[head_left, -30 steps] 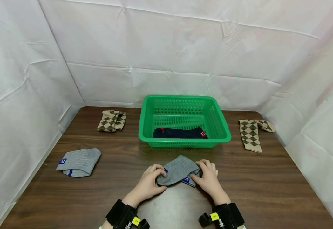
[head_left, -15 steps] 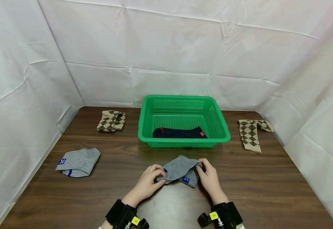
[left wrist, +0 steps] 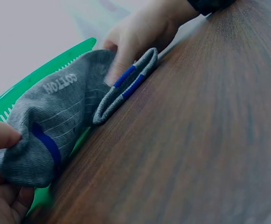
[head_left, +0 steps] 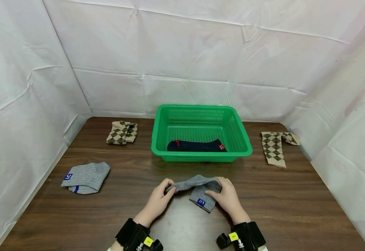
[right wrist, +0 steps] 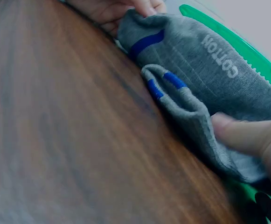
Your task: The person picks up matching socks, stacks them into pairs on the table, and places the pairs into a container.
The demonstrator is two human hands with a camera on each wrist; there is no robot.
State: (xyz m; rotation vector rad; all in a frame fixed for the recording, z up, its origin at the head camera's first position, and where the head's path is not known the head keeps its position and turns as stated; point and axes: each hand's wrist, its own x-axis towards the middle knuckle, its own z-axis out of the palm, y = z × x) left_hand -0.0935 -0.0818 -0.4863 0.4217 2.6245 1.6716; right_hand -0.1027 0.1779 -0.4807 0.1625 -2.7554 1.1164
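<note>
A grey sock (head_left: 198, 181) with a blue label near its cuff is held between both hands, in front of the basket. My left hand (head_left: 157, 198) pinches its toe end between thumb and fingers; a blue stripe and the word COTTON show on the sock (left wrist: 56, 102) in the left wrist view. At the heel bend, my right hand (head_left: 227, 195) grips the sock with its thumb on the near side. The cuff hangs down toward the table, its opening facing me. In the right wrist view, the right thumb (right wrist: 242, 133) presses beside the cuff.
Behind the hands stands a green basket (head_left: 201, 154) with a dark navy sock (head_left: 198, 145) inside. Another grey sock (head_left: 86, 177) lies folded at left. Checkered socks rest at the back: one folded sock (head_left: 123, 132) left, one bent sock (head_left: 274, 148) right. White sheets border the table.
The sock's toe end has been raised and drawn left by my left hand. The cuff now hangs nearer to me, and my right hand has shifted its grip along the sock.
</note>
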